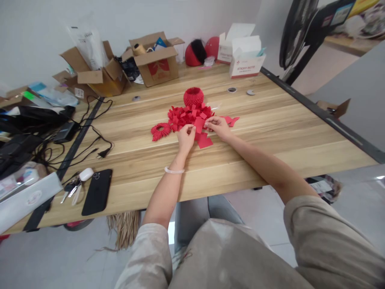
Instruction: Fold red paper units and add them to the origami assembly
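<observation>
Between my two hands is a small red paper sheet [199, 125]. My left hand [186, 136] pinches its left edge with thumb and fingers. At its right edge my right hand [218, 126] has its fingertips closed on the paper. Right behind lies a heap of folded red paper pieces [183, 115]. Flat red paper squares [205, 141] lie on the table below the hands. A round red vessel of folded paper pieces [193, 96] stands behind the heap. To the left rests a red ring of folded pieces [160, 131].
Tape rolls [232, 90] lie behind on the wooden table [135, 156]. Open cardboard boxes [158, 66] and sticky note boxes [246, 66] line the back. At the left are a black phone [97, 192], keys [73, 188] and tangled cables [90, 124]. A black fan [297, 36] stands at right.
</observation>
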`<state>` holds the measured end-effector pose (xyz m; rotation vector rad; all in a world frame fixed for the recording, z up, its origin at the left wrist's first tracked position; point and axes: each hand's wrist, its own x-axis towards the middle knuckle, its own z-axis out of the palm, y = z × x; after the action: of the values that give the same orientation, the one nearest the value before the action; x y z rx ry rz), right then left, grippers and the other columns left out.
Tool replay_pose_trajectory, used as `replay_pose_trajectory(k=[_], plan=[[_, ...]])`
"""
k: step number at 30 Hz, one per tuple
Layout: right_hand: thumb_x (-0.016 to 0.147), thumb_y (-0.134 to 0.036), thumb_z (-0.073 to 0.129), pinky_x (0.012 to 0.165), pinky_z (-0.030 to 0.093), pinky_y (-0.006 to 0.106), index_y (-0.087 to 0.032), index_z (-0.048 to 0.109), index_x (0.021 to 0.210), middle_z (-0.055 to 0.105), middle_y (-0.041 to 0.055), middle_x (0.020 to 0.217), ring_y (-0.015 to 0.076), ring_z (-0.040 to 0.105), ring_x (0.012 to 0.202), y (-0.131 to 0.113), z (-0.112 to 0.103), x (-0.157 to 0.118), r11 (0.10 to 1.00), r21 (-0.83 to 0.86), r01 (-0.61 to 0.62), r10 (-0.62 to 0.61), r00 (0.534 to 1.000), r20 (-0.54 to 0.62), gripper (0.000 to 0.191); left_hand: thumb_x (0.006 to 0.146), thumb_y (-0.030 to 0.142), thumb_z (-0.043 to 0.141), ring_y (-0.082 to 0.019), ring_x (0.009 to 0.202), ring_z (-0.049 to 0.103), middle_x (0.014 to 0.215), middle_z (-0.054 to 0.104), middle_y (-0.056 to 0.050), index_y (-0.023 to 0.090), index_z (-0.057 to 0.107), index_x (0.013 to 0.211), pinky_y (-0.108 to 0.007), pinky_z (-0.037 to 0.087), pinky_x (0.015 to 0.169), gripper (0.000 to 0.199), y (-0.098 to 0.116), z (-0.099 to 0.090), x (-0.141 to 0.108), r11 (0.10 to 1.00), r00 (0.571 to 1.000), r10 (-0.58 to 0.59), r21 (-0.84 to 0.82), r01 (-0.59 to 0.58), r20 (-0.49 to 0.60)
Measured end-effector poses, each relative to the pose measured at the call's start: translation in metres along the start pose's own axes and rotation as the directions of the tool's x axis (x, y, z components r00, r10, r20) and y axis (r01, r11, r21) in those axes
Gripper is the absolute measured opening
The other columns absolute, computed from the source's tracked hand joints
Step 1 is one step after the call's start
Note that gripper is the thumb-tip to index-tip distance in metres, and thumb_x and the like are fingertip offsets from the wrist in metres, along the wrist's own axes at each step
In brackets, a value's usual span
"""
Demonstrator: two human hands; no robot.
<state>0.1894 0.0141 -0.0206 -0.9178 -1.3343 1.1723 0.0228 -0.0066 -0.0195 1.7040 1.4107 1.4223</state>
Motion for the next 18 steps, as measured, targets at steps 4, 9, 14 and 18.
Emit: replay_pose_trajectory(k=[4,9,14,18], plan=[[0.063,-0.039,0.072,0.057,0.047,0.022,-0.015,0.061,0.072,0.062,0.0008,0.065,0.0084,0.054,0.056,-0.0021,0.0023,-0.0015,0.998,-0.057,0.006,-0.001,0.997,0.074,0.029,0.078,0.025,0.056,-0.014,0.067,0.061,0.075,0.068,-0.005,0.015,0.064,0.079,-0.024,0.048,0.065,0.012,0.0007,-0.0003,-0.0004,1.000,1.000,-0.008,-0.012,0.008,-0.019],[0.063,-0.038,0.071,0.057,0.046,0.022,-0.014,0.061,0.074,0.062,0.0006,0.067,0.0090,0.055,0.058,0.0037,0.0032,0.0000,0.994,-0.112,0.007,0.005,0.994,0.106,0.028,0.079,0.026,0.056,-0.014,0.068,0.062,0.075,0.068,-0.005,0.016,0.063,0.079,-0.024,0.048,0.067,0.013,0.0011,-0.0002,-0.0010,0.999,1.000,-0.020,-0.038,0.020,-0.002],[0.066,-0.041,0.069,0.051,0.044,0.021,-0.014,0.060,0.066,0.058,0.0002,0.060,0.0086,0.052,0.053,0.0042,0.0025,-0.0005,0.979,-0.203,0.024,0.010,0.986,0.168,0.029,0.079,0.023,0.056,-0.015,0.073,0.063,0.077,0.068,-0.005,0.016,0.062,0.079,-0.026,0.049,0.072,0.010,0.0006,-0.0001,-0.0015,1.000,1.000,-0.003,-0.009,0.003,0.018],[0.066,-0.043,0.069,0.050,0.042,0.022,-0.014,0.058,0.063,0.058,0.0001,0.057,0.0089,0.051,0.051,0.0005,0.0026,-0.0016,0.974,-0.226,0.034,0.009,0.982,0.189,0.031,0.076,0.017,0.059,-0.014,0.079,0.063,0.086,0.067,-0.006,0.017,0.058,0.087,-0.025,0.050,0.075,0.011,0.0019,0.0002,-0.0021,0.999,1.000,0.024,-0.047,-0.024,-0.006]])
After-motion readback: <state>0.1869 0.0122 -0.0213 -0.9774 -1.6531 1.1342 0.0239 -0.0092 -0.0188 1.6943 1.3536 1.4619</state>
